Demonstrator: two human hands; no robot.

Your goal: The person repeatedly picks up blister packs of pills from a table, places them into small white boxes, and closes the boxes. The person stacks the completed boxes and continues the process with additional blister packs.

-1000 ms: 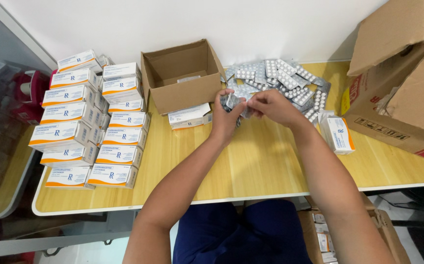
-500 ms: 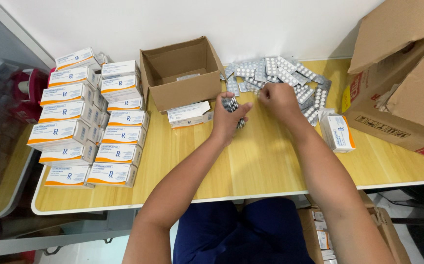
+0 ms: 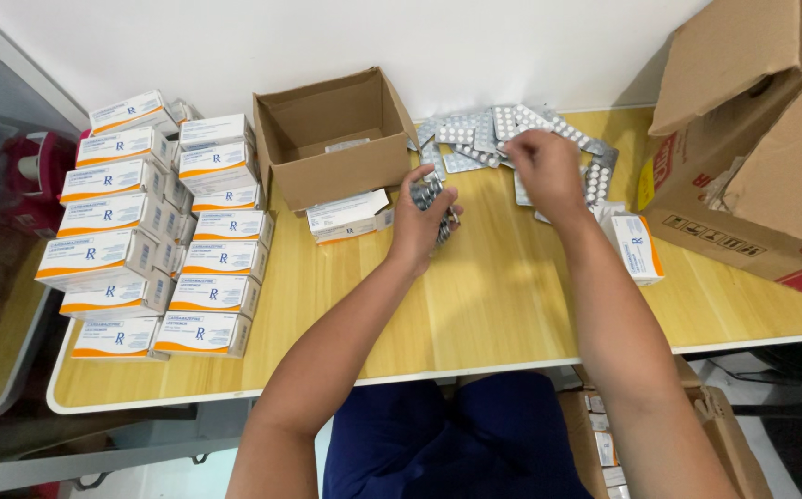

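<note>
My left hand (image 3: 419,220) holds a small stack of silver blister strips (image 3: 427,194) above the yellow wooden table (image 3: 475,305). My right hand (image 3: 547,171) reaches into the loose pile of blister strips (image 3: 475,131) at the table's far side, its fingers pinching down onto one strip; whether it has lifted that strip I cannot tell. An open, nearly empty brown carton (image 3: 334,139) stands just left of the pile, with a flat white medicine box (image 3: 350,212) lying in front of it.
Stacked white-and-orange medicine boxes (image 3: 156,236) fill the table's left side. One open medicine box (image 3: 635,248) lies by my right forearm. A large cardboard box (image 3: 757,139) sits at the right. Another carton with strips (image 3: 604,453) rests below the table.
My right hand left the stack in my left hand and moved right and away to the loose pile. My left hand kept hold of its stack and shifted slightly.
</note>
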